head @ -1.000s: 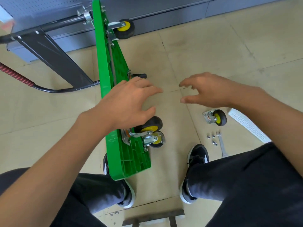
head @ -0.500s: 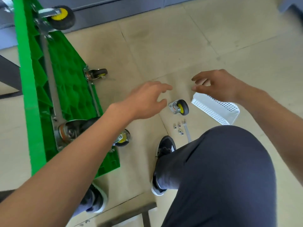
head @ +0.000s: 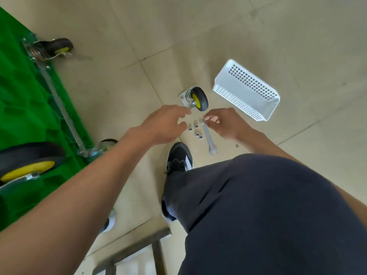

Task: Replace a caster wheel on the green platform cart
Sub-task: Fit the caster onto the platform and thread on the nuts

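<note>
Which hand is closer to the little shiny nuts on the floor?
The left. The left hand has its thumb right beside the nuts, on their left. The right hand is farther off, on the other side of the wrench, fingertips at its upper end.

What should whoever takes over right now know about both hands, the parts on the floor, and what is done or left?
Left hand: open, reaching toward the loose black caster wheel with yellow hub lying on the floor; contact unclear.
Right hand: fingertips at the head of the flat silver open-end wrench; grip unclear.
Four small silver nuts lie between the hands. White perforated plastic basket sits tipped beyond.
Green plastic platform cart stands on its side, left.
Done: parts laid out. Left: mount the loose caster, tighten nuts.
</note>
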Demonstrator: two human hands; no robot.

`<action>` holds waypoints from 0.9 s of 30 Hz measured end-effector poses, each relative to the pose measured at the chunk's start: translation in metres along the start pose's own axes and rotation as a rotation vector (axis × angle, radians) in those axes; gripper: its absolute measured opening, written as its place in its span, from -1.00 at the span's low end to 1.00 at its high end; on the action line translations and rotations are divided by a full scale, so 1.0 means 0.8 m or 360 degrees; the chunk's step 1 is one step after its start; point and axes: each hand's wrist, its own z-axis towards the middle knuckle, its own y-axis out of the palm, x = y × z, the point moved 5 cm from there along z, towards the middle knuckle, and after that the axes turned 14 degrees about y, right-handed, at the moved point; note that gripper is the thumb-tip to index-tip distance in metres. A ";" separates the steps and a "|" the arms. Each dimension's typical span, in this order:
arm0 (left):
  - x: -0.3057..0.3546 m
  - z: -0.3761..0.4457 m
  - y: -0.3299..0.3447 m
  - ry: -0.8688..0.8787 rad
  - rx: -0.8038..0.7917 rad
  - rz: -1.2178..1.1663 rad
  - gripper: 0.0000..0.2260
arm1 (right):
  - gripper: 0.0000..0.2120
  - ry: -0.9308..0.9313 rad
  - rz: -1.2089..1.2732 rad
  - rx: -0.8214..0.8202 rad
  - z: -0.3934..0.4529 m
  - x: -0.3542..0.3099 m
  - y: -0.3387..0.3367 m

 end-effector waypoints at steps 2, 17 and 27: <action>-0.014 0.007 0.013 -0.0051 -0.0020 -0.0053 -0.61 | -0.76 0.0033 -0.0030 -0.0014 0.016 0.014 0.025; -0.073 0.018 0.065 -0.0245 -0.0129 -0.0228 -0.61 | -0.79 0.0165 -0.0371 0.0042 0.114 0.047 0.142; -0.074 0.013 0.061 -0.0242 -0.0126 -0.0198 -0.61 | -0.86 0.0109 -0.0451 0.0258 0.123 0.045 0.159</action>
